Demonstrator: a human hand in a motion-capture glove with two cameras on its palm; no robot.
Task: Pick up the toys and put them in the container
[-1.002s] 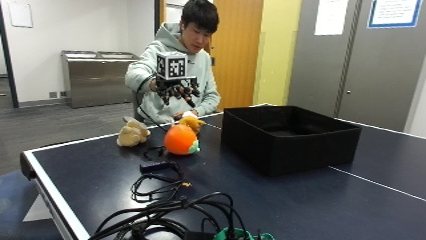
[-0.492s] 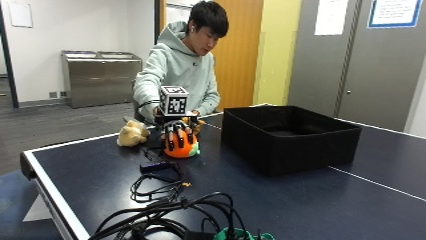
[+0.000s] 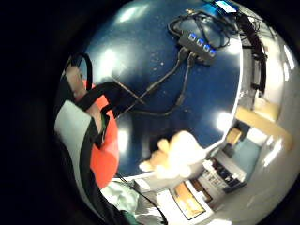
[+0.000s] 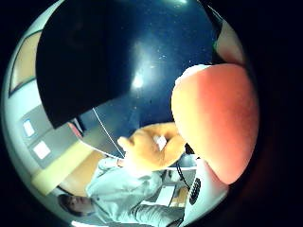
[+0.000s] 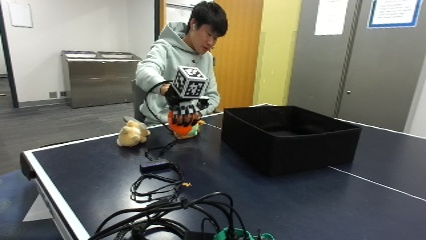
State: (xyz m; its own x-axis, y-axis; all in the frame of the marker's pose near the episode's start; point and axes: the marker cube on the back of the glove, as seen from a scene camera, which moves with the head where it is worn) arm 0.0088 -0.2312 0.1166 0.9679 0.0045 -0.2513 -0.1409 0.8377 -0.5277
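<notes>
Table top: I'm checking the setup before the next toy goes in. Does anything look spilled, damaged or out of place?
Nothing is spilled or visibly damaged. The only oddity is a tangle of loose black cables and a small USB hub lying on the table near the plush toy. The gloved right hand grips the orange toy beside the black container.

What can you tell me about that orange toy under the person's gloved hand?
The orange toy is round and ball-like, bright orange, with a smooth, matte-looking surface and a bit of green showing at its lower edge. The gloved right hand grips it from above, fingers curled down over its top. It sits at or just above the dark blue table; I cannot tell whether it is lifted. It is between the tan plush toy and the black container, touching neither.
</notes>
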